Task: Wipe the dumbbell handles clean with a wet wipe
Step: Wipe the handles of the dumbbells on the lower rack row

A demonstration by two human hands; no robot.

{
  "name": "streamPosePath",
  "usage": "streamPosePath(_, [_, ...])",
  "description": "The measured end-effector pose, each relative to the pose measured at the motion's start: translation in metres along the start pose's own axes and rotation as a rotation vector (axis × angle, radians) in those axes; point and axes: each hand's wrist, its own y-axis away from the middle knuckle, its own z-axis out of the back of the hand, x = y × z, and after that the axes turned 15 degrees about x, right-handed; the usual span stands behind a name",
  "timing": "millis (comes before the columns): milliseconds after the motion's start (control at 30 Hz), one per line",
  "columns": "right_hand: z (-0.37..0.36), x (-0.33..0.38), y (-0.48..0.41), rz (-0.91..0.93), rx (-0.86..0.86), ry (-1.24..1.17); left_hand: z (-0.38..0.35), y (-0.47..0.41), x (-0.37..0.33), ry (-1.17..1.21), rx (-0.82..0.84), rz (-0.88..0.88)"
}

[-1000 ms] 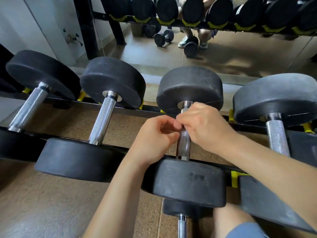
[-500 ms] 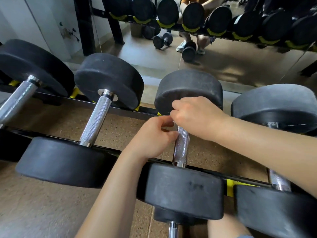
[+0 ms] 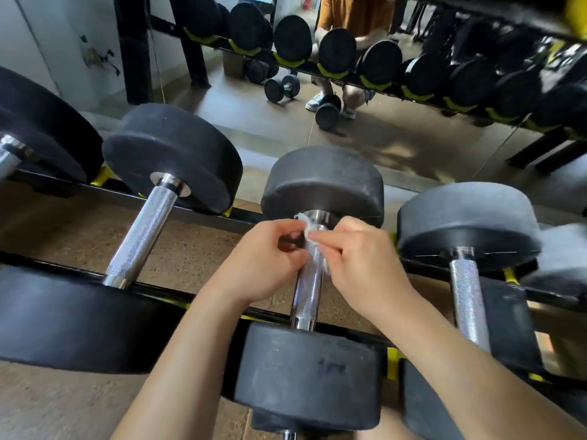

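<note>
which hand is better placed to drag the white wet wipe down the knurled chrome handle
Right: right hand pinches the white wet wipe against the knurled chrome handle; left hand sits beside it.

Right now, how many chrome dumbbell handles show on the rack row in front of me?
4: far-left handle, cut off; left handle; centre handle, wet wipe at its far end; right handle. Others may be out of view.

The right hand (image 3: 359, 258) has come off the top of the handle (image 3: 306, 290) and now sits on its right side. With the left hand (image 3: 266, 265) drawn slightly apart from it, a crumpled white wipe (image 3: 307, 228), hidden before, shows between their fingertips at the handle's far end.
</note>
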Motion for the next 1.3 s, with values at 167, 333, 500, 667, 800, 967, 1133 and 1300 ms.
streamPosePath(167, [-0.006, 0.003, -0.009, -0.169, -0.173, -0.035, -0.001, -0.003, -0.003, -0.03, -0.032, -0.024])
streamPosePath(333, [-0.028, -0.006, 0.002, -0.42, -0.152, -0.627, -0.007, -0.005, 0.004, -0.238, 0.031, 0.004])
streamPosePath(500, [-0.018, 0.005, -0.004, -0.288, -0.305, -0.403, -0.007, -0.01, 0.003, -0.402, -0.039, -0.029])
streamPosePath(667, [-0.02, 0.003, -0.004, -0.095, -0.26, -0.304, -0.006, -0.009, 0.004, -0.513, -0.111, 0.019])
streamPosePath(800, [-0.003, 0.015, -0.014, -0.152, -0.213, -0.89, -0.005, -0.006, -0.005, -0.313, -0.25, -0.019])
streamPosePath(967, [-0.007, 0.017, -0.012, -0.261, -0.251, -0.949, -0.004, 0.0, -0.007, -0.147, -0.274, -0.009])
streamPosePath(1133, [-0.008, 0.012, 0.001, -0.198, -0.244, -0.128, -0.005, -0.003, -0.001, -0.283, -0.25, 0.049])
streamPosePath(1300, [-0.001, 0.01, 0.003, -0.08, -0.075, -0.147, -0.004, -0.003, -0.001, -0.281, -0.226, 0.076])
